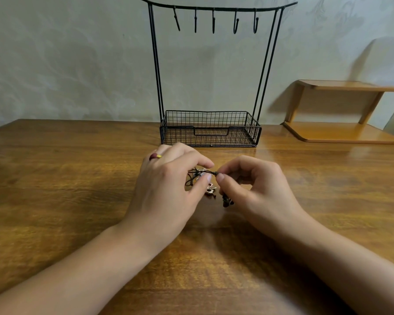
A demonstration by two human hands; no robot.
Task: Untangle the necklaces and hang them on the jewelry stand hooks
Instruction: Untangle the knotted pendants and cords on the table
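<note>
Two hands work at the middle of the wooden table (55, 178), close together, and between them lies the tangle of necklaces (203, 180). Your left hand (168, 185) curls its thumb and forefinger around the dark cords on the left side of the tangle; you wear a dark red ring (154, 156) on this hand. Your right hand (257, 189) pinches one black cord between thumb and forefinger, and this cord runs almost level from your fingertips to the left hand. The other fingers of the right hand are bent inward. Below the pinch, a rose-gold pendant (210, 189) and a small cluster of dark beads (227, 201) rest on the table or just above it; I cannot tell which.

Behind your hands stands the black wire jewelry stand (210, 128), with its basket on the table and well apart from the tangle. Five hooks (213, 21) hang from its top bar, and nothing hangs on them yet. At the right, a small wooden shelf (341, 110) sits against the wall.
</note>
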